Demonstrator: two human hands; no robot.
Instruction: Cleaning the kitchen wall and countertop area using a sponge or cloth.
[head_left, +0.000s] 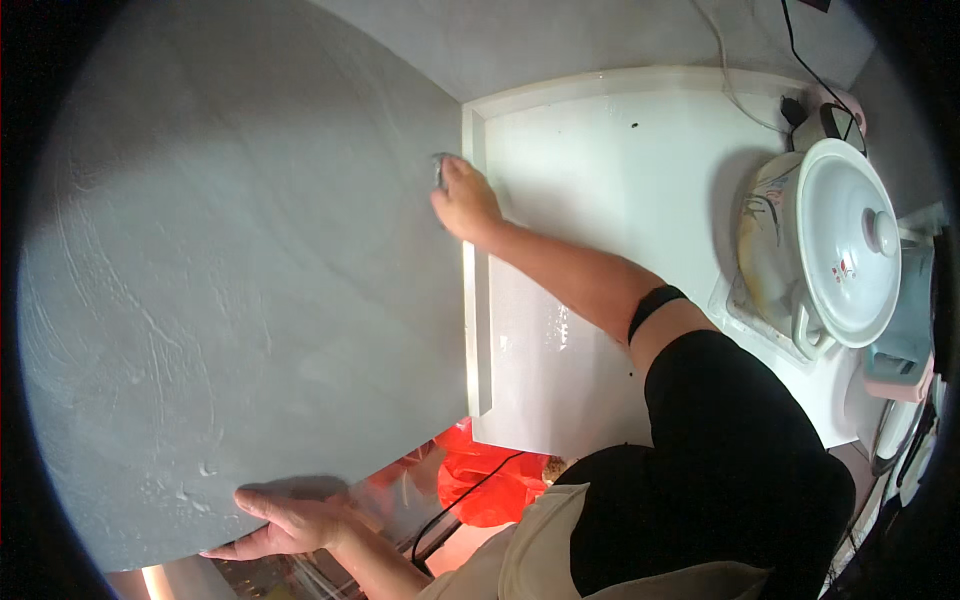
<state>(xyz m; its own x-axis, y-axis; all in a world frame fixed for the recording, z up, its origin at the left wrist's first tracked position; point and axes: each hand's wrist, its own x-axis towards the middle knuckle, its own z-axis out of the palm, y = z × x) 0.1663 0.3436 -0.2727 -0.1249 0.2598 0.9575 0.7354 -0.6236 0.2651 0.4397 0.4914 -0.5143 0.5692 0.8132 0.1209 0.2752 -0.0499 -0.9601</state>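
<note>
My right hand (466, 196) reaches over the white counter and presses a small grey scrubber (438, 169), possibly steel wool, against a large grey panel (300, 247). The fingers hide most of the scrubber. It meets the panel just beyond the counter's raised white rim (474, 330). Wet, soapy-looking streaks run across the panel's far left and lower parts. At the panel's lower edge rests my left hand (289, 521), thumb on its face and fingers along the edge, apparently gripping it.
On the white counter (570, 187) at right stands a lidded white pot (847, 247) with a floral pattern. Behind it are a cabled appliance (821, 131) and a blue-and-pink container (900, 322). Red plastic bags (487, 480) and a black cable (469, 491) lie below the counter's edge.
</note>
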